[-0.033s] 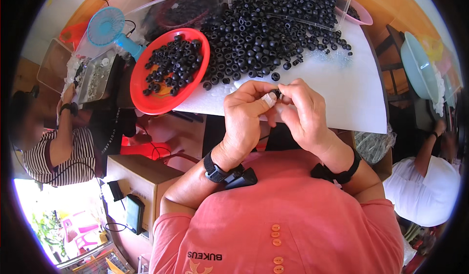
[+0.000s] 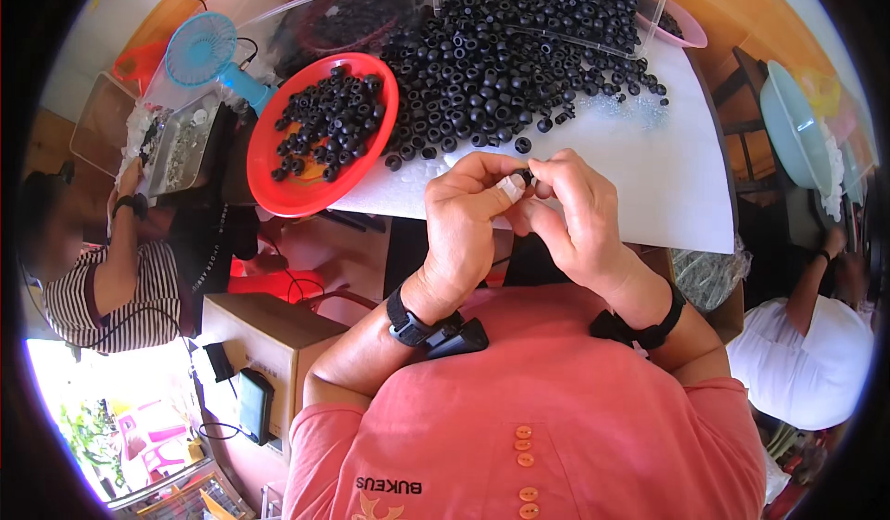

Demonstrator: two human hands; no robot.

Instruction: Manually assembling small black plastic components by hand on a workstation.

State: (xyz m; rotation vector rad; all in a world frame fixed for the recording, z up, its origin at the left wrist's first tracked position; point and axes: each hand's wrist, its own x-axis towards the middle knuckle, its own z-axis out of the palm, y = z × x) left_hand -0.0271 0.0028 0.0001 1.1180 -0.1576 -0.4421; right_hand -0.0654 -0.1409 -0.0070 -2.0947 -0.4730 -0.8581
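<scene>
A small black bead (image 2: 526,176) is pinched between the fingertips of both hands, just beyond the table's near edge. My left hand (image 2: 464,219) grips it from the left, with a white wrap around the thumb tip. From the other side, my right hand (image 2: 584,219) has its thumb and fingers closed on the same piece, hiding much of it. Beyond my hands spreads a big heap of black beads (image 2: 501,84), many showing a round hole. To the left, a red plate (image 2: 264,163) holds more of them.
A white-covered table (image 2: 686,186) lies under the heap. Clear plastic bin walls (image 2: 660,19) stand behind, beside a pink bowl (image 2: 700,31). Left are a blue fan (image 2: 201,49) and a metal tray (image 2: 185,149). People sit on both sides; a cardboard box (image 2: 269,321) stands at lower left.
The thumb and lower fingers of my right hand have shifted slightly, closing up toward the left hand. The bead stays in nearly the same spot.
</scene>
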